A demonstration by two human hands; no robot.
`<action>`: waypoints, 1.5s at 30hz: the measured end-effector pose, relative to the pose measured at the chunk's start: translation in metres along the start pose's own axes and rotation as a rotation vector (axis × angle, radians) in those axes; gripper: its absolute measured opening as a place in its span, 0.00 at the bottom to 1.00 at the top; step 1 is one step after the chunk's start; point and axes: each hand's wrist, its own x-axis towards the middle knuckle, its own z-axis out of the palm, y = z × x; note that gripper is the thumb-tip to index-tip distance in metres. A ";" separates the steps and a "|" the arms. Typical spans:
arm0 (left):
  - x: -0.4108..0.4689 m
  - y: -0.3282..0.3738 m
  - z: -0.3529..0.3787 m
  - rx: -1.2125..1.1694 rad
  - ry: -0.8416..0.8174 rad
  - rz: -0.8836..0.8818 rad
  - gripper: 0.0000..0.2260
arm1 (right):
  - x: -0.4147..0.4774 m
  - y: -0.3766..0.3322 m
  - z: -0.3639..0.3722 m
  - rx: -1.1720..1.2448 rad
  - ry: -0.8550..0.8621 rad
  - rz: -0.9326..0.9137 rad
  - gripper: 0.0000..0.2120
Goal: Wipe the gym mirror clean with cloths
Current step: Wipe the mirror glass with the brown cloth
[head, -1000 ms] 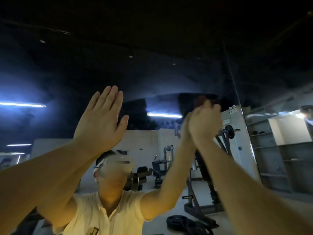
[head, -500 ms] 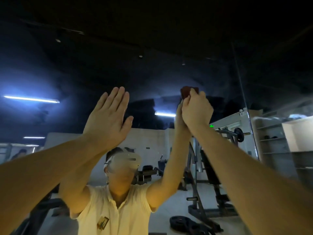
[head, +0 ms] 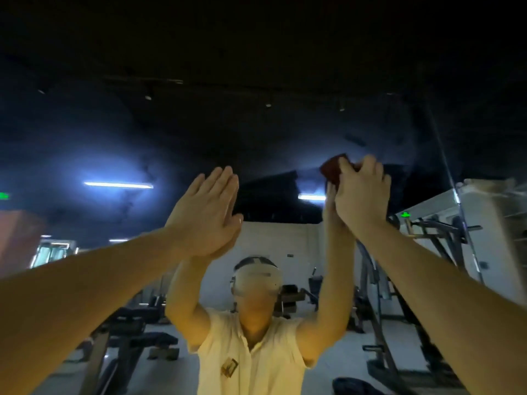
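Left forearm (head: pixel 85 280) comes up from the near left, right forearm (head: pixel 442 280) from the near right; both are bare and raised high.

Left hand (head: pixel 205 212): fingers straight and pressed together, thumb alongside, palm flat on the mirror (head: pixel 271 132), where it meets its own reflection. It holds nothing.

Right hand (head: pixel 360 192): fingers curled and clamped round a dark red cloth (head: pixel 332 169). The cloth is bunched, with part of it sticking out above and to the left of the knuckles. It sits high on the glass, right of centre and above the level of the left hand. I cannot tell whether the cloth itself touches the glass.

A thin vertical seam (head: pixel 445 172) crosses the mirror just right of the right hand.

Farther, in the reflection: the person in a pale short-sleeved shirt (head: pixel 253 360) with both arms up. Behind are dark benches (head: pixel 137 332) at left and a metal rack (head: pixel 379 295) at right. Two strip lights (head: pixel 118 184) glow on a dark ceiling, and there is a small green sign (head: pixel 405 214) at far right.
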 end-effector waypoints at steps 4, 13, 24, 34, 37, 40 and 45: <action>-0.037 -0.026 -0.007 -0.015 0.064 0.050 0.35 | -0.008 -0.074 0.000 0.040 0.006 0.218 0.23; -0.047 -0.101 0.011 -0.073 0.144 -0.111 0.33 | -0.059 -0.153 -0.012 0.141 -0.130 -0.671 0.20; -0.049 -0.105 0.047 -0.115 0.219 -0.085 0.39 | 0.013 -0.145 0.008 0.049 0.071 0.335 0.19; -0.063 -0.141 0.036 -0.236 0.344 -0.097 0.29 | -0.066 -0.193 -0.013 0.140 -0.123 -0.751 0.23; -0.070 -0.156 0.042 -0.182 0.247 -0.124 0.35 | -0.012 -0.122 -0.006 0.050 -0.025 -0.200 0.15; -0.078 -0.169 0.048 -0.109 0.188 -0.064 0.39 | 0.018 -0.140 0.005 0.010 0.030 0.200 0.17; -0.079 -0.182 0.042 -0.265 0.169 -0.008 0.34 | -0.029 -0.292 0.004 0.198 0.063 -0.016 0.18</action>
